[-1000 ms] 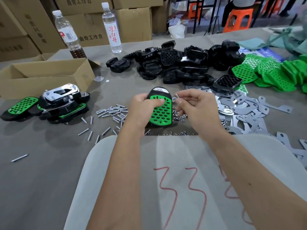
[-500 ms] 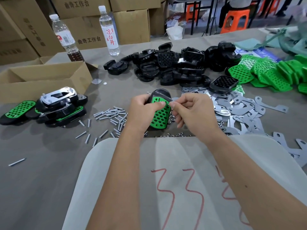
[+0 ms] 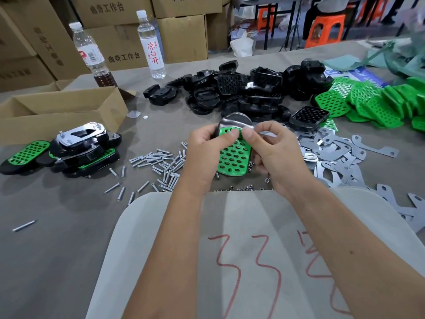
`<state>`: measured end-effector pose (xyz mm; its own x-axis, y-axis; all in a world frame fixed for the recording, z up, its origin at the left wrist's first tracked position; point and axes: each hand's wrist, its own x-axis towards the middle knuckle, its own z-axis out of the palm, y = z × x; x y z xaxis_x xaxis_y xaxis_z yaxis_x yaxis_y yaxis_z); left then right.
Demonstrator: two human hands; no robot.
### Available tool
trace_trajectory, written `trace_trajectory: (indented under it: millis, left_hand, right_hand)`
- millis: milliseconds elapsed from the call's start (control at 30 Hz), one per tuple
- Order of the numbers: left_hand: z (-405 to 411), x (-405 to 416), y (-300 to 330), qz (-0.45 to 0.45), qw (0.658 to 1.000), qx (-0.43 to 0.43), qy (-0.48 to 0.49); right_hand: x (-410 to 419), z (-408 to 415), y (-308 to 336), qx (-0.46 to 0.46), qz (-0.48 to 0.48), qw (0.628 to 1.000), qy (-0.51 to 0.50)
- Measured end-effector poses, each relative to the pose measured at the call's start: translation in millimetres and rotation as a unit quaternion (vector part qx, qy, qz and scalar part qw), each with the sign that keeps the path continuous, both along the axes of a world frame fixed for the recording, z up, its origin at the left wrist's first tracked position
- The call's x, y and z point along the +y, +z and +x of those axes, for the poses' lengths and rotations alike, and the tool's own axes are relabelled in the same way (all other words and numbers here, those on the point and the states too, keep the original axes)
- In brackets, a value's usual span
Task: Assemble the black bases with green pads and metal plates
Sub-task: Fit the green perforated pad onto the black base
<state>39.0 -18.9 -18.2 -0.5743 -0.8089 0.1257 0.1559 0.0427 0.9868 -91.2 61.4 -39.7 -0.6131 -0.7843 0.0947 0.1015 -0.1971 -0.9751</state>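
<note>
Left hand (image 3: pixel 204 155) and right hand (image 3: pixel 276 153) both grip the black base with perforated green pad (image 3: pixel 233 157), thumbs meeting at its top.

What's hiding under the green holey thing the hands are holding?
Under the green perforated pad sits a black plastic base; only its glossy rounded top end shows. The left hand and right hand grip it and cover its sides. Its underside cannot be seen.
</note>
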Motion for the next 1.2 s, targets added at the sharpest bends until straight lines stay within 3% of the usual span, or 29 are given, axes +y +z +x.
trace_trajectory:
  millis: [167,233,300,400,467,800,933,1033,1200]
  left_hand:
    - [3.6,-8.0,1.3,0.049,0.999,-0.009,0.011]
    - [15.0,-21.7,1.5,0.008,0.998,-0.029,0.06]
    - [29.9,-37.4,-1.2,-0.118,0.973,-0.171,0.102]
    - [40.4,-40.3,-8.8,-0.226,0.876,-0.422,0.06]
    - [36.3,-36.3,-12.2,-0.249,0.844,-0.473,0.045]
    - [24.5,-33.0,-16.9,-0.268,0.834,-0.475,0.084]
    - [25.8,-38.6,-16.2,-0.212,0.892,-0.364,0.167]
    - [23.4,-36.7,-11.4,-0.105,0.953,-0.224,0.174]
    - [16.6,-28.2,-8.7,-0.136,0.973,-0.143,0.117]
  right_hand:
    - [-2.8,-1.0,-2.1,-0.003,-0.009,1.0,-0.013]
    - [-4.4,-4.9,-2.4,-0.044,-0.01,0.998,-0.045]
    - [-4.5,-8.4,-2.9,-0.061,-0.009,0.996,-0.066]
    - [-4.4,-10.5,-5.7,-0.022,0.0,0.995,-0.096]
    - [-5.9,-8.6,-8.2,0.026,0.02,0.993,-0.112]
    - [-8.7,-7.3,-15.2,0.077,0.079,0.989,-0.101]
    - [-9.5,-8.3,-16.1,0.073,0.075,0.989,-0.105]
    - [-10.4,-9.0,-17.0,0.073,0.078,0.989,-0.107]
    - [-12.0,-9.5,-19.2,0.088,0.084,0.986,-0.113]
